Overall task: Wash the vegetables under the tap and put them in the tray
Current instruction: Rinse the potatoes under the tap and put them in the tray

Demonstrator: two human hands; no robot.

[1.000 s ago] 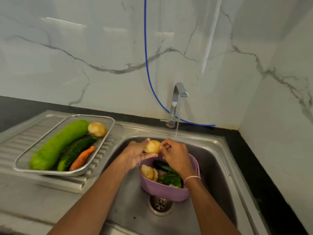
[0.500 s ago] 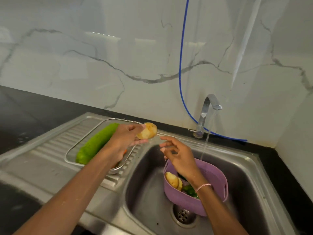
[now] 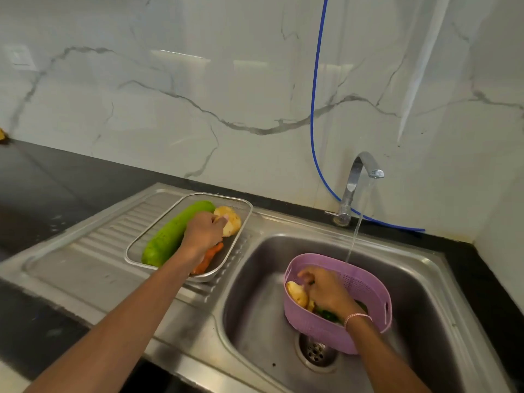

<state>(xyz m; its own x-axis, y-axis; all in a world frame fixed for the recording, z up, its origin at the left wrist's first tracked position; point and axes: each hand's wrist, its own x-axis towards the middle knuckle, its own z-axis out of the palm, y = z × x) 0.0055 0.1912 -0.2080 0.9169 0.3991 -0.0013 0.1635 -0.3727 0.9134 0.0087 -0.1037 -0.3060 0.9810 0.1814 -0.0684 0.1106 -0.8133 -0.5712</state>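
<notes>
On the drainer of the sink [image 3: 255, 293] sits the tray [image 3: 225, 258]; we judge the task roughly half done. In the basin the basket [image 3: 360, 282] holds greens [image 3: 329, 316] and a second potato [image 3: 296, 293], not yet washed, we think. The tray carries the gourd [image 3: 173, 234], long and bright green, and a carrot [image 3: 208, 258]. Our left hand [image 3: 202, 232] clasps a pale, knobbly potato [image 3: 232, 222] at the tray's far right corner. Our right hand [image 3: 326, 290] reaches into the basket; we cannot tell its grip.
</notes>
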